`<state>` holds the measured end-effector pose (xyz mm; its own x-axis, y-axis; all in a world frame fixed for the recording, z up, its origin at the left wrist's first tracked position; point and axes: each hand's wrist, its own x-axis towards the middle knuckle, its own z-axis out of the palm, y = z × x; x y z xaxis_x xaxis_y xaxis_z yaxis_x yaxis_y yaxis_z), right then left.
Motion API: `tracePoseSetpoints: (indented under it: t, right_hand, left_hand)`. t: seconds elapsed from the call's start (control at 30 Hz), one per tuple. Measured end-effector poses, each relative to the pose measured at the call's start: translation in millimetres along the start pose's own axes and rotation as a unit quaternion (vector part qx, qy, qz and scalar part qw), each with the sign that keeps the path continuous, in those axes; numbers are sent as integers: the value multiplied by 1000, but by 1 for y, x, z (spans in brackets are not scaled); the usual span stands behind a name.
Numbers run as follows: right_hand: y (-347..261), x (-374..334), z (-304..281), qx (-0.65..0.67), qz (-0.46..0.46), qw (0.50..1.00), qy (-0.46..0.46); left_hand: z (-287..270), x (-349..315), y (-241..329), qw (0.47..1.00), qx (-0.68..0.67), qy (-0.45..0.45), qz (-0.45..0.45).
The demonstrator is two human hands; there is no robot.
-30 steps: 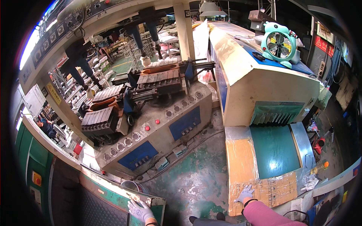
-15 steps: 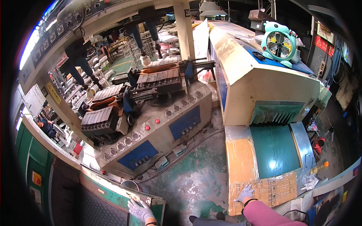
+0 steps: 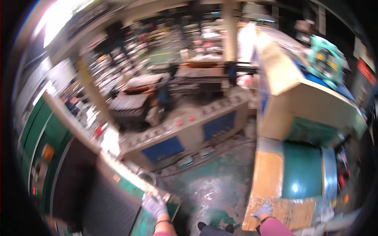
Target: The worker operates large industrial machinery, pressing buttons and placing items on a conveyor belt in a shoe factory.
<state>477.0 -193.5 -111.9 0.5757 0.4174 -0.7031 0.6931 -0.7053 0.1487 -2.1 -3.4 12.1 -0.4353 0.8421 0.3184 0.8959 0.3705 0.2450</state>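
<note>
My left hand (image 3: 154, 206), in a pale glove, is at the corner of the green machine frame (image 3: 145, 226), its fingers stretched toward the light-coloured edge. Nothing shows in its grasp, though motion smears the detail. My right hand (image 3: 263, 211), also gloved, lies with fingers apart on the taped brown cardboard (image 3: 289, 208). That cardboard borders the near end of a green conveyor belt (image 3: 302, 173), which runs out from a beige tunnel machine (image 3: 311, 98).
Ahead stands a beige machine base (image 3: 189, 135) with blue panels, red buttons and clamping fixtures on top. A dark belt (image 3: 102, 196) lies at my left. A round pail (image 3: 147, 177) sits past its corner. A mint-green fan (image 3: 325, 61) tops the tunnel machine.
The view has swung left, so the surroundings sit further right and look blurred. My left hand has moved a little further in along the green frame. My right hand stays on the cardboard.
</note>
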Motion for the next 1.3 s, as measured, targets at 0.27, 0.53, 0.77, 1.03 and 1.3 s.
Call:
tracePoseSetpoints:
  t: [0.27, 0.53, 0.77, 1.03, 1.3]
  right_hand:
    - [1, 21, 17, -31, 22, 999, 0]
    - [4, 34, 19, -59, 29, 998, 8]
    - [-1, 24, 14, -77, 15, 997, -21]
    - [1, 31, 15, -98, 35, 994, -19]
    - [-2, 26, 13, -98, 39, 994, -6]
  left_hand:
    - [17, 1, -12, 1000, 22, -5, -20]
    - [15, 0, -8, 999, 41, -22, -25]
    - [18, 0, -9, 999, 43, -8, -14]
    - [18, 0, -7, 999, 33, -17, -25]
    - [16, 0, -7, 999, 41, -25, -23]
